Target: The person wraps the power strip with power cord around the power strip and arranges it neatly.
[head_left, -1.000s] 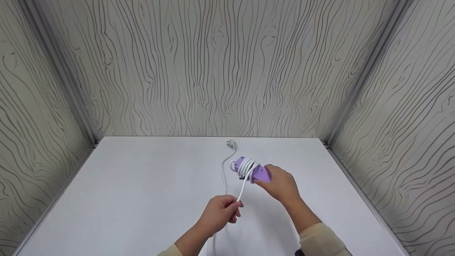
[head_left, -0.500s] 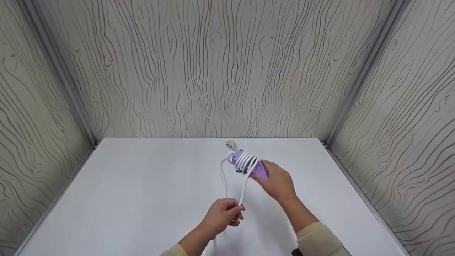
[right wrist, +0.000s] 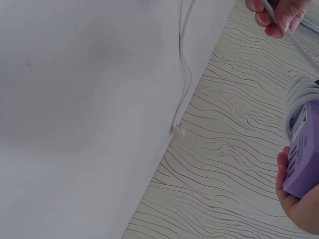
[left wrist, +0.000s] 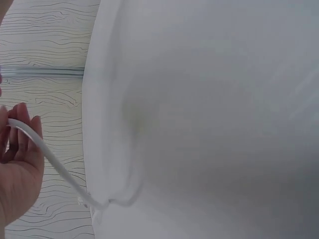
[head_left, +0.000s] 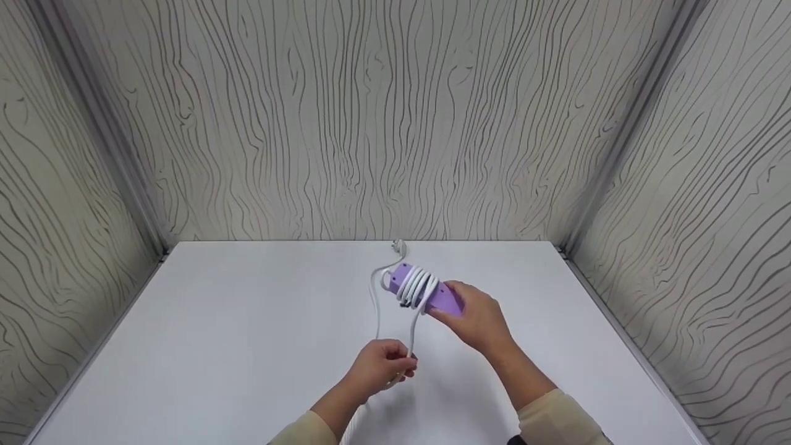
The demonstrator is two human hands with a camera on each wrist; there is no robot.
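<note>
1. Head view: a purple power strip point(head_left: 446, 300) is held up above the white table point(head_left: 247, 327), slightly right of the middle, its wrapped end pointing far left and its other end near right.
2. Right hand point(head_left: 482, 315): grasping the near-right end of the strip, thumb on the near side. The right wrist view shows fingers curled along the casing, beside a face with dark slots and small print, too small to read.
3. Left hand point(head_left: 378, 366): nearer and further left; pinching the white cord point(head_left: 412, 334) between thumb and fingers. The left wrist view confirms the pinch.
4. Cord: several turns lie side by side around the far-left part of the strip; a small loop stands out at that end. From the turns, one length runs near to the left hand.
5. Another length passes behind the left hand and runs far to the plug point(head_left: 400, 248), which lies at the table's far edge.
6. Surroundings: wood-grain-patterned panels point(head_left: 371, 123) stand at the far, left and right sides. Light sleeves point(head_left: 559, 417) cover both forearms.
</note>
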